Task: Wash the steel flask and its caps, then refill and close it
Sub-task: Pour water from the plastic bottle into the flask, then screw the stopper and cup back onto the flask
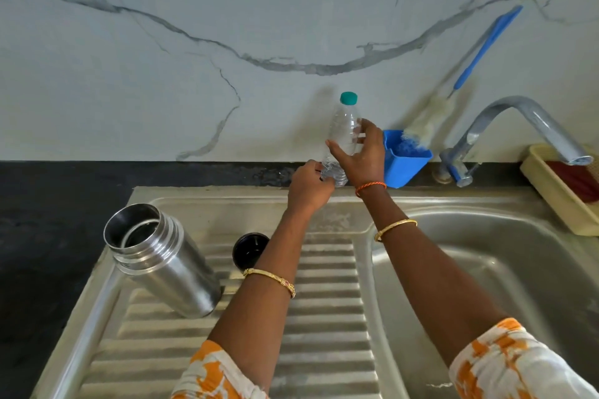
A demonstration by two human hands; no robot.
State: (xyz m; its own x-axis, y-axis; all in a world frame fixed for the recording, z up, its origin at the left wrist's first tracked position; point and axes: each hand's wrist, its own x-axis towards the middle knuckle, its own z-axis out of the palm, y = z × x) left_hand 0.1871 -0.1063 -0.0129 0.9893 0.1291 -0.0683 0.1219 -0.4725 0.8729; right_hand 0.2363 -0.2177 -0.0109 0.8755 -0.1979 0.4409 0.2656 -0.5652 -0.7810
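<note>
Head view: both hands' fingers (pixel 363 136) curl around the plastic bottle (pixel 343 133), steel flask (pixel 158 259) well apart.

Blue tub (pixel 405 167) with bottle brush (pixel 479 52) beside tap (pixel 518 120); cream tray (pixel 551 191) right.

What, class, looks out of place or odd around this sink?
Nothing is spilled or damaged. The open steel flask only appears tilted, likely from the wide lens. The blue-handled bottle brush leans against the marble wall from its blue holder.
</note>
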